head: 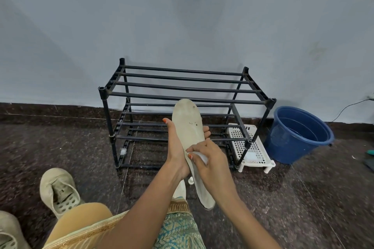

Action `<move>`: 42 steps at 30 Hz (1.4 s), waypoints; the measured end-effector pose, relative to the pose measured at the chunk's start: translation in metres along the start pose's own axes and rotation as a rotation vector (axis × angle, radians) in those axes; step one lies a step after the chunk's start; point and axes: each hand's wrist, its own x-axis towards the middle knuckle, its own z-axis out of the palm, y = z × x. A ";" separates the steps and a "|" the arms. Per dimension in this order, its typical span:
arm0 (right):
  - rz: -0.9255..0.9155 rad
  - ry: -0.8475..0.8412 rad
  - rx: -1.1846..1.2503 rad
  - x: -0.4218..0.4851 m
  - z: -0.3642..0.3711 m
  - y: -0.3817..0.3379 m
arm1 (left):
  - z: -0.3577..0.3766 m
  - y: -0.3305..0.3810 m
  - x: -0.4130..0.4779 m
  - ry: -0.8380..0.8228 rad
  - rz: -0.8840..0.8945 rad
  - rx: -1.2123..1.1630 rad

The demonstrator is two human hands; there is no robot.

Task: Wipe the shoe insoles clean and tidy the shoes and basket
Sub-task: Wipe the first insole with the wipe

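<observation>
Left grip (176, 147) closed round the insole (189, 123): thumb up its left edge, fingertips showing past its right edge. It holds the insole in the air in front of the rack, toe end up, heel end down toward the lap. Right grip (210, 159) closed on a white cloth (199, 156), pinching it and pressing it onto the middle of the insole. Insole is pale, with a few dark marks near the toe.

Far left, bottom corner: part of a second shoe (8, 232), cut off by the frame. Just right of it, a beige shoe (58, 192) on the floor (283, 198), opening up, beside the person's knee (81, 218).

Centre: black rack (182, 95), two tiers of bars, against the wall (182, 16).

Right of centre: white perforated basket (257, 151) on short legs, on the floor at the rack's right end, partly behind its front post.

Further right: blue bucket (297, 135) on the floor, near the basket, close to the wall.
</observation>
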 end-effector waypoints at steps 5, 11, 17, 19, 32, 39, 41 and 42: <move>0.036 0.105 -0.096 0.019 0.000 0.012 | 0.002 0.000 -0.004 -0.072 -0.022 0.014; 0.055 0.099 -0.106 0.019 0.001 0.012 | 0.005 0.001 -0.007 -0.072 -0.003 0.024; 0.063 0.000 0.039 0.006 0.001 0.001 | 0.001 0.001 0.000 0.004 0.046 0.009; 0.055 -0.003 0.050 0.003 0.001 0.001 | 0.001 0.000 0.001 0.013 0.058 0.014; -0.009 0.185 -0.211 0.030 0.005 0.010 | 0.002 0.001 -0.003 0.038 -0.014 0.014; 0.051 0.036 -0.011 0.019 0.008 0.006 | 0.002 0.003 -0.003 0.002 0.003 0.042; 0.063 -0.006 0.049 0.013 0.009 0.002 | 0.000 0.002 0.000 0.015 0.011 0.042; 0.067 -0.017 0.074 0.010 0.009 0.001 | -0.001 0.002 0.001 0.027 0.019 0.043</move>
